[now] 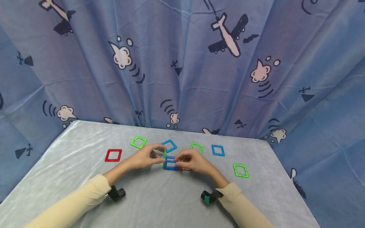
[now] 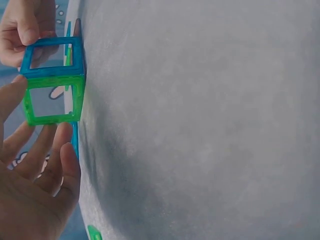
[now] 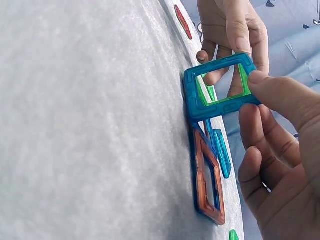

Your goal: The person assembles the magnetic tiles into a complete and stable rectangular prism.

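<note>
Square magnetic tiles with open centres stand joined in front of me. A green tile point(image 2: 50, 120) stands upright on the left side, and my left hand point(image 1: 146, 156) holds it with the thumb at one edge and fingers at the opposite one. Meeting it at a corner is an upright blue tile point(image 3: 225, 109). My right hand point(image 1: 196, 161) pinches that blue tile's edge between thumb and index finger. An orange tile point(image 3: 201, 175) lies flat beside it, partly under the right hand in the head view. More blue shows behind the upright blue tile.
Loose tiles lie around on the pale cloth point(image 1: 142, 202): red point(image 1: 112, 160) at left, green point(image 1: 135, 146) at back left, blue point(image 1: 172, 149) behind the hands, green point(image 1: 196, 143) and blue point(image 1: 218, 155) at back right, green point(image 1: 241, 176) at right. A patterned curtain point(image 1: 194, 95) hangs behind.
</note>
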`<state>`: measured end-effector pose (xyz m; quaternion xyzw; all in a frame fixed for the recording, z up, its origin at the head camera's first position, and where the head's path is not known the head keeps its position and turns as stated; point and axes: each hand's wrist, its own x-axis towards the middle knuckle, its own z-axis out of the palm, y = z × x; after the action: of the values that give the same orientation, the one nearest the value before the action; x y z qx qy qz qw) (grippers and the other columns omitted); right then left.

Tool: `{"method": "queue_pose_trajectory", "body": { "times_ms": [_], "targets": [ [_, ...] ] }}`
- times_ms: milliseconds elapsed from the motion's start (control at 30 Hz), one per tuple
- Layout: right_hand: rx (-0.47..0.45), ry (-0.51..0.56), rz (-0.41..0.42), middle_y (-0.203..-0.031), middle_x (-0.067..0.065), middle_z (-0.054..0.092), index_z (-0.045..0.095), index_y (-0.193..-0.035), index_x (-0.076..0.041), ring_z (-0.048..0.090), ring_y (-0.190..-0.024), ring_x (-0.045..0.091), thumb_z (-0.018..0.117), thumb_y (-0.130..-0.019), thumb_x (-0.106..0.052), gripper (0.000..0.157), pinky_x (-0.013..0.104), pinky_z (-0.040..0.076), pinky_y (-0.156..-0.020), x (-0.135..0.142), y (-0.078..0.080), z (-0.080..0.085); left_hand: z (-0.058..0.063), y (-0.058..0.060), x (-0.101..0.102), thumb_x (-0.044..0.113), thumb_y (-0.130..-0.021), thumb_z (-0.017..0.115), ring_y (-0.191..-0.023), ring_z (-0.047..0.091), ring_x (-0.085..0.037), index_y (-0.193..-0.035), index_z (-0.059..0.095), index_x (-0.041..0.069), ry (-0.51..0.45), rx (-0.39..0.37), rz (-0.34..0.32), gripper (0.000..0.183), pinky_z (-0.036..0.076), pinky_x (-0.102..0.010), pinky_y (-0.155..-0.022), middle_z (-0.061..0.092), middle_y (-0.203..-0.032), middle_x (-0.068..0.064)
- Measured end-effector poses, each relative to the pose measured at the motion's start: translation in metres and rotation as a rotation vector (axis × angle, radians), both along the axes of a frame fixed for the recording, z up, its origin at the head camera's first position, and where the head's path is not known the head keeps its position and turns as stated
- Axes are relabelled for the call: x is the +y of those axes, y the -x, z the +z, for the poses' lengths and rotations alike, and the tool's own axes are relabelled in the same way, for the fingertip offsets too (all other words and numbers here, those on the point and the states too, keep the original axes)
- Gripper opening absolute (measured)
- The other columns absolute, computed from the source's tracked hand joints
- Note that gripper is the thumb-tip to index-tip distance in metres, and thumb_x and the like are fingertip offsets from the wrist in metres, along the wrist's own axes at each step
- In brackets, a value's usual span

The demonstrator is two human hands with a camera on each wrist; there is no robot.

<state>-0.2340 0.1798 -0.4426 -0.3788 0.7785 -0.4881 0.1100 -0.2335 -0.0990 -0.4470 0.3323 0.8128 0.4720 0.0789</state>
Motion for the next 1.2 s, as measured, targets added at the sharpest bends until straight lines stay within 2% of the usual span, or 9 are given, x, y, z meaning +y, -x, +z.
{"method": "queue_pose_trajectory", "body": {
  "times_ms": [200, 333, 433, 600, 767, 900, 1100, 1200],
  "targets": [
    [-0.002, -0.002, 0.011, -0.091, 0.007, 0.070, 0.074, -0.108, -0.001, 0.065, -0.072, 0.021, 0.074, -0.093, -0.001, 0.015, 0.027, 0.051, -0.059, 0.002, 0.001, -0.003, -0.002, 0.001, 0.001, 0.019, -0.095, 0.076, -0.093, 0.069, -0.017, -0.135, 0.058, -0.003, -0.016, -0.006, -0.004, 0.049, 0.055, -0.036, -0.085, 0.065, -0.127, -0.018],
    [-0.007, 0.008, 0.040, -0.089, 0.006, 0.071, 0.073, -0.109, -0.001, 0.068, -0.073, 0.027, 0.073, -0.094, -0.003, 0.015, 0.030, 0.054, -0.059, 0.004, 0.002, -0.003, -0.002, 0.001, 0.000, 0.018, -0.094, 0.076, -0.093, 0.070, -0.017, -0.136, 0.058, -0.003, -0.022, -0.010, -0.004, 0.050, 0.055, -0.035, -0.084, 0.065, -0.126, -0.018],
    [-0.013, 0.008, 0.040, -0.092, 0.005, 0.072, 0.073, -0.109, -0.002, 0.068, -0.076, 0.026, 0.073, -0.094, -0.004, 0.015, 0.030, 0.055, -0.061, 0.007, 0.002, -0.001, -0.001, 0.001, 0.000, 0.018, -0.094, 0.076, -0.093, 0.070, -0.017, -0.136, 0.058, -0.003, -0.022, -0.010, -0.003, 0.050, 0.055, -0.034, -0.083, 0.065, -0.126, -0.018],
    [-0.014, 0.005, 0.000, -0.096, 0.006, 0.071, 0.074, -0.109, -0.001, 0.064, -0.078, 0.022, 0.073, -0.094, -0.005, 0.015, 0.028, 0.052, -0.064, 0.015, 0.001, 0.003, 0.000, 0.000, 0.000, 0.018, -0.094, 0.076, -0.093, 0.069, -0.017, -0.137, 0.057, -0.002, -0.021, -0.015, -0.005, 0.051, 0.055, -0.035, -0.083, 0.064, -0.127, -0.018],
    [0.016, 0.014, -0.036, -0.095, 0.014, 0.069, 0.072, -0.108, 0.004, 0.063, -0.077, 0.025, 0.073, -0.093, 0.000, 0.015, 0.030, 0.052, -0.064, 0.023, -0.002, 0.005, 0.000, 0.000, -0.001, 0.018, -0.094, 0.076, -0.093, 0.069, -0.017, -0.137, 0.057, -0.001, -0.014, -0.020, 0.003, 0.051, 0.055, -0.035, -0.083, 0.064, -0.128, -0.017],
    [0.035, -0.001, -0.062, -0.094, 0.013, 0.069, 0.073, -0.106, 0.004, 0.062, -0.077, 0.027, 0.073, -0.092, 0.003, 0.013, 0.032, 0.052, -0.064, 0.031, -0.008, 0.011, -0.002, 0.000, -0.001, 0.018, -0.094, 0.077, -0.094, 0.069, -0.017, -0.137, 0.057, -0.001, -0.014, -0.020, 0.005, 0.051, 0.055, -0.036, -0.083, 0.064, -0.128, -0.017],
    [0.040, -0.019, -0.100, -0.092, 0.016, 0.068, 0.072, -0.104, 0.006, 0.061, -0.074, 0.028, 0.071, -0.092, 0.007, 0.012, 0.030, 0.052, -0.063, 0.051, -0.014, 0.014, -0.004, 0.001, -0.001, 0.019, -0.094, 0.077, -0.094, 0.069, -0.018, -0.136, 0.058, -0.001, -0.013, -0.022, 0.003, 0.050, 0.055, -0.037, -0.084, 0.064, -0.128, -0.016],
    [0.041, -0.010, -0.121, -0.093, 0.015, 0.068, 0.071, -0.106, 0.006, 0.061, -0.075, 0.026, 0.072, -0.092, 0.004, 0.014, 0.029, 0.052, -0.062, 0.063, -0.015, 0.011, -0.004, 0.001, -0.001, 0.019, -0.094, 0.077, -0.094, 0.069, -0.018, -0.136, 0.058, -0.001, -0.012, -0.021, 0.003, 0.051, 0.055, -0.036, -0.083, 0.064, -0.127, -0.016]
  ]
}}
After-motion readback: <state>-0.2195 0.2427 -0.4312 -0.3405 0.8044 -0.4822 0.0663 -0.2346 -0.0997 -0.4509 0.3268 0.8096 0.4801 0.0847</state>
